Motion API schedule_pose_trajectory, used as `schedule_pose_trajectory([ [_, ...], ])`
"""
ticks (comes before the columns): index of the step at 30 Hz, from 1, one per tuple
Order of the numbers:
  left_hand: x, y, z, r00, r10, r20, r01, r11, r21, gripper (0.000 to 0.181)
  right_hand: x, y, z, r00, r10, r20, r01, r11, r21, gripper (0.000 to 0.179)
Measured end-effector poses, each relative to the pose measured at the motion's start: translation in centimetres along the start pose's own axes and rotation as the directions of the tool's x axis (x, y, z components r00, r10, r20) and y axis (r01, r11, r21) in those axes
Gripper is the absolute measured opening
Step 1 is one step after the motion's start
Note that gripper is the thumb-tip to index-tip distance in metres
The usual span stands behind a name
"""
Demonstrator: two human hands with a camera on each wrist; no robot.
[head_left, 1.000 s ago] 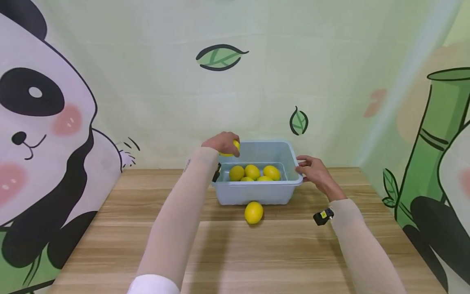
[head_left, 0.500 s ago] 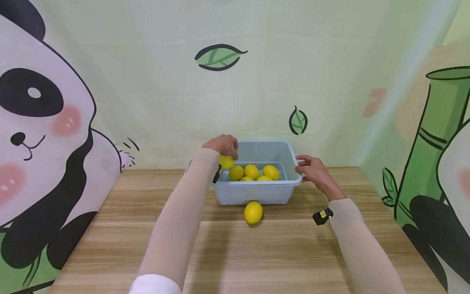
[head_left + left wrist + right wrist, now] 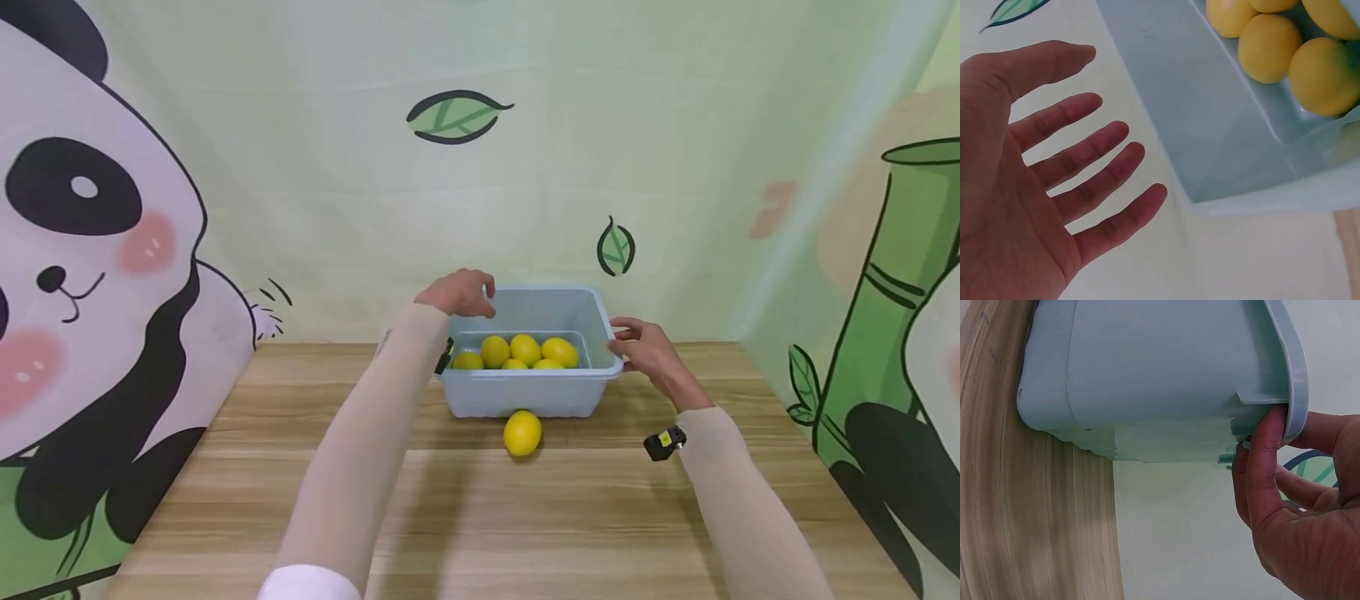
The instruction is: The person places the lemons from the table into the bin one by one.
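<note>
A pale blue plastic bin [image 3: 525,393] stands on the table with several lemons [image 3: 525,350] lying inside it. Above its left back rim hovers my left hand [image 3: 457,293], empty. In the left wrist view the fingers of that left hand [image 3: 1054,150] are spread and relaxed, apart from the bin's wall [image 3: 1191,119]. My right hand [image 3: 651,354] grips the bin's right rim. The right wrist view has the right hand [image 3: 1304,512] with fingers curled under the lip and the thumb over it. One more lemon [image 3: 522,433] sits on the table just in front of the bin.
The wood-grain table [image 3: 480,525] spreads out before the bin. Close behind it rises a pale green backdrop [image 3: 337,167] printed with leaves. A panda drawing [image 3: 82,242] covers the left side, and a bamboo drawing [image 3: 892,275] the right.
My left hand has let go of a lemon, which now lies at the left inside the bin; its fingers have opened. The right hand has kept its grip on the rim.
</note>
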State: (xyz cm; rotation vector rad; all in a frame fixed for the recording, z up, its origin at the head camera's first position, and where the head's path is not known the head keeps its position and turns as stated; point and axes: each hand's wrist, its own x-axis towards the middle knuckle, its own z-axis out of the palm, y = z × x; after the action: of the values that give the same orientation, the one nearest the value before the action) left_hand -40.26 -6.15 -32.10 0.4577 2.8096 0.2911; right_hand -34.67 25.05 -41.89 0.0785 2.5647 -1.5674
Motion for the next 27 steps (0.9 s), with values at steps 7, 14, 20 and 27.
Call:
schedule_pose_trajectory([
  [7,-0.8,0.4,-0.1,0.995,0.077,-0.065,-0.073,0.995,0.066,0.041,-0.2,0.0,-0.1,1.0,0.006,0.004,-0.006,1.0,-0.001,0.055],
  [14,-1.8,0.8,-0.1,0.979,0.153,-0.134,-0.139,0.984,0.111,0.041,-0.4,-0.1,-0.1,1.0,0.0,0.002,0.0,1.0,-0.005,0.054],
  [20,-2.9,1.5,0.3,0.965,0.201,-0.17,-0.183,0.976,0.121,0.041,-0.4,-0.2,0.0,1.0,0.004,0.002,-0.004,1.0,-0.003,0.054],
  [27,-4.3,1.8,1.1,0.943,0.255,-0.212,-0.228,0.963,0.144,0.04,-0.5,-0.3,0.0,1.0,-0.008,0.005,0.008,1.0,-0.005,0.054],
])
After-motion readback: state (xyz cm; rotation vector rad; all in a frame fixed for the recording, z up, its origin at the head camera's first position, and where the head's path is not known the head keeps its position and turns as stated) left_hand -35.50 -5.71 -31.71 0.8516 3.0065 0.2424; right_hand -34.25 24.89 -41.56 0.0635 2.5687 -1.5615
